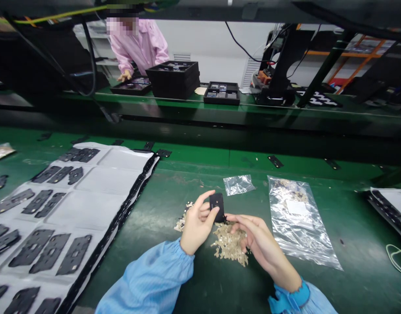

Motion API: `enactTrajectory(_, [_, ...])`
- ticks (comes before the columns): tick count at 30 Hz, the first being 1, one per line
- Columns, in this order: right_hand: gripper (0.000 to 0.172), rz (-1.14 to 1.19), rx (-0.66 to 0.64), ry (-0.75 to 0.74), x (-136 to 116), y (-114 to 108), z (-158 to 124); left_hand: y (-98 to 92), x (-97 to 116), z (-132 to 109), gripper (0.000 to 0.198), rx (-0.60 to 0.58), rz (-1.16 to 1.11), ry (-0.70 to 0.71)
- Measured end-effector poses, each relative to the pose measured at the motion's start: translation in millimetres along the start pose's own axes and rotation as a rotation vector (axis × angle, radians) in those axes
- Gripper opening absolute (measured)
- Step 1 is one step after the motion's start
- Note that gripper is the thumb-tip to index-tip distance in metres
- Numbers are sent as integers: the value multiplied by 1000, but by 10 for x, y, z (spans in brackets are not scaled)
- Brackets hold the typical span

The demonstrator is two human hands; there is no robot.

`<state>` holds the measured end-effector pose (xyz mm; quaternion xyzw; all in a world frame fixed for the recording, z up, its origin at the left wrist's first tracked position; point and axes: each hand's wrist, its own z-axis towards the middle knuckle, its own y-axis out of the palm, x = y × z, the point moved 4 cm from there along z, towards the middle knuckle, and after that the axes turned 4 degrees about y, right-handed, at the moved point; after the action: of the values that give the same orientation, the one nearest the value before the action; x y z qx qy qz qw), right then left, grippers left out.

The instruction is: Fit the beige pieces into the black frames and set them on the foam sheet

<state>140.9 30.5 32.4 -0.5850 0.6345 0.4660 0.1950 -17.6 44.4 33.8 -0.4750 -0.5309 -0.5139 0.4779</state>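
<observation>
My left hand point(197, 224) grips a flat black plastic plate point(216, 205) by its edges, tilted up above the green bench. Close against the plate's lower right corner are the fingertips of my right hand point(259, 239). Its fingers are drawn together; whatever is between them is too small to make out. Below both hands lies a loose heap of small beige pieces point(229, 247), partly covered by the right hand. Another small cluster of pieces point(180, 223) shows just left of my left hand.
At left, a white compartment tray point(98, 187) carries several black plates. A clear bag point(314, 235) and a smaller bag point(238, 185) lie right and ahead. Beyond a raised ledge, a person in pink point(143, 48) works beside stacked black boxes point(174, 83).
</observation>
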Motion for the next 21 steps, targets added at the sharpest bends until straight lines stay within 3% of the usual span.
enactTrajectory(21, [24,213,-39,96,76,-14,70,18,45,-3,49,-15,-56,-31])
